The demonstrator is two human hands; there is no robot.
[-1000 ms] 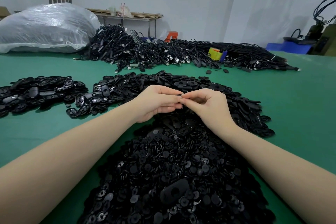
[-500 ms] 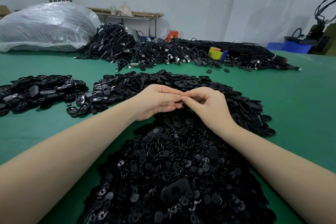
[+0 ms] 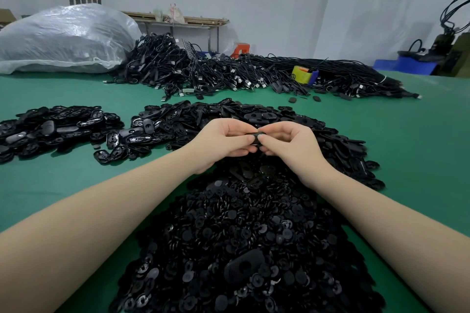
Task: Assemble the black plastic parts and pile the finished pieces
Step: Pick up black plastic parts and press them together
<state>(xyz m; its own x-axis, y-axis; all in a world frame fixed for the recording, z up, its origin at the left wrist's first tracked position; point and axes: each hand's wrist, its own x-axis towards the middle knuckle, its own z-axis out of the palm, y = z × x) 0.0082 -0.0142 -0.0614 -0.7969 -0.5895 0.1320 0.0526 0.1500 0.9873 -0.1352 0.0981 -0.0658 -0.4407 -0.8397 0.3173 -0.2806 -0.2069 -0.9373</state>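
Left hand (image 3: 223, 143) and right hand (image 3: 292, 146) both pinching small black plastic part (image 3: 257, 134), pressing halves together; next likely dropping it onto finished pile (image 3: 50, 127).

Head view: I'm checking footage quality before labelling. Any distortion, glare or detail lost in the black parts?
Head view: wide-angle bending curves the green table edge and stretches the forearms; soft, even light, faint shadows; glare on the plastic bag; the part pinched between left hand and right hand shows little detail, black on black.
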